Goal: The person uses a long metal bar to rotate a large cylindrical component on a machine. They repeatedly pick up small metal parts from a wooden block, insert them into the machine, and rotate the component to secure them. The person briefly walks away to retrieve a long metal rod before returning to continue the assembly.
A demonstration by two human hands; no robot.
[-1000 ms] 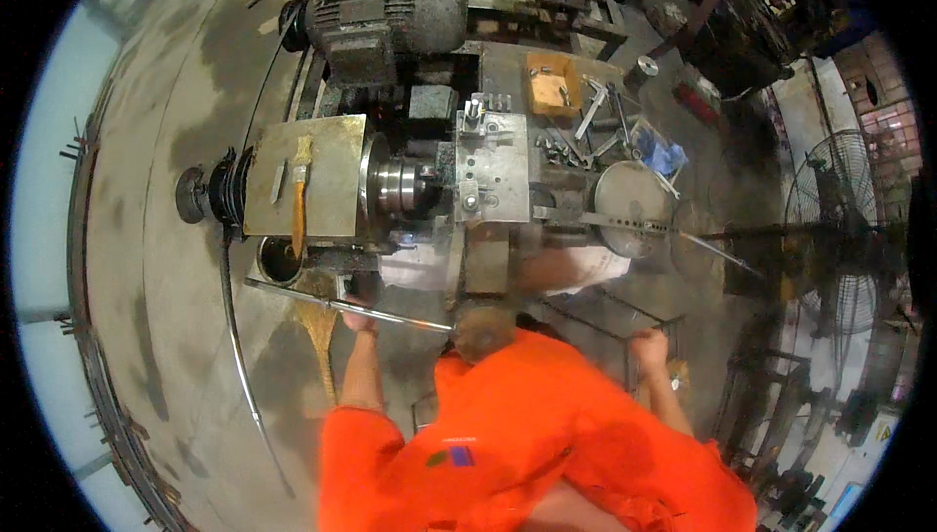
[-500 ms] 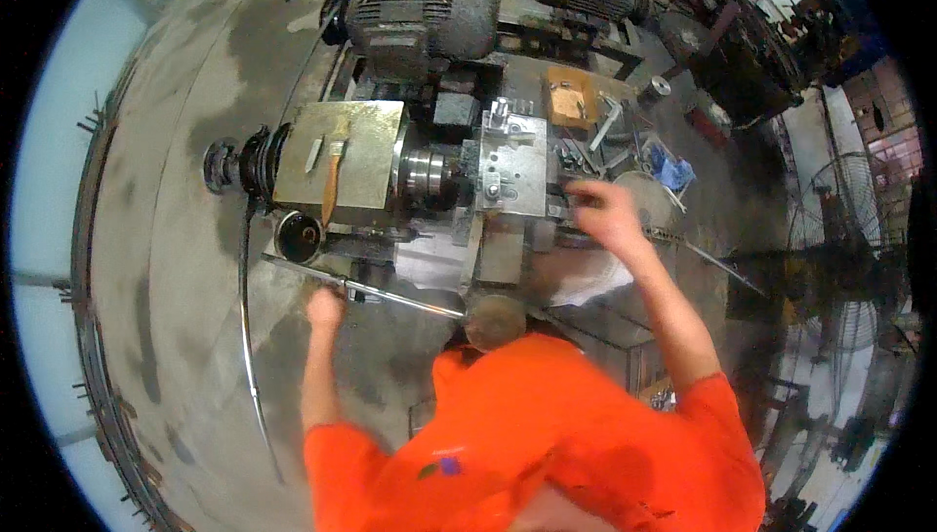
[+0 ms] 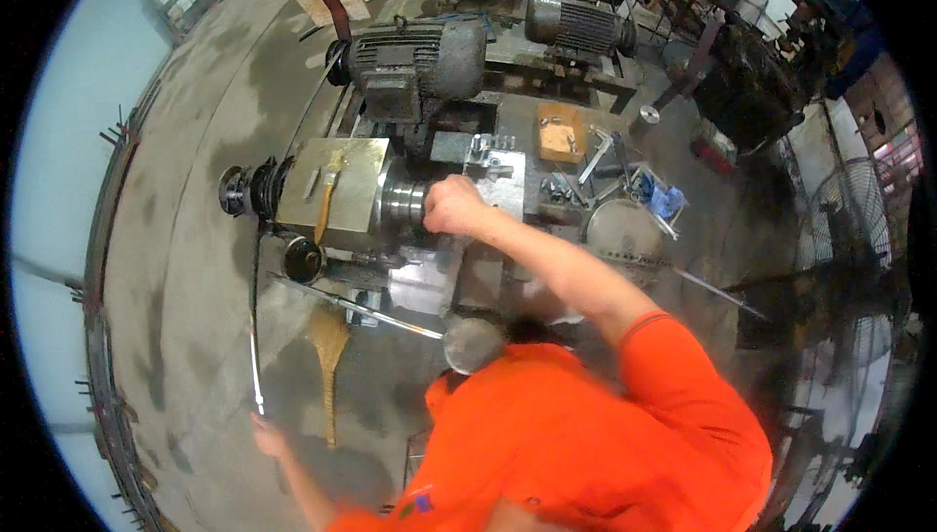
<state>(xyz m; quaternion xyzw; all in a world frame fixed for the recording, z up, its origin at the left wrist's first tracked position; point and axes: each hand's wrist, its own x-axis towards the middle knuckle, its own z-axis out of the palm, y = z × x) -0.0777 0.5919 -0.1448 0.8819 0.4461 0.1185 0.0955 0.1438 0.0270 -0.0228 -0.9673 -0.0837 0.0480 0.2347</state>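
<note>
I stand over a lathe [image 3: 337, 185] in an orange shirt. My right hand [image 3: 451, 206] reaches forward and rests as a closed fist between the lathe chuck [image 3: 402, 202] and the tool post block [image 3: 500, 173]. What its fingers hold is hidden. My left hand [image 3: 270, 437] hangs low at the lower left, blurred, just below the near end of a thin metal rod [image 3: 256, 337]. I cannot tell whether it touches the rod. A long steel bar [image 3: 361, 309] runs slantwise in front of the lathe.
A big grey electric motor [image 3: 420, 59] stands behind the lathe, with a second motor [image 3: 576, 22] further back. Loose tools lie beside a round metal disc [image 3: 623, 229] on the right. A brush [image 3: 324, 202] lies on the headstock, a broom [image 3: 329, 347] on the concrete floor.
My right hand has moved left from the tool area to the chuck. My left hand has dropped from the steel bar toward the lower left. The view has tilted forward.
</note>
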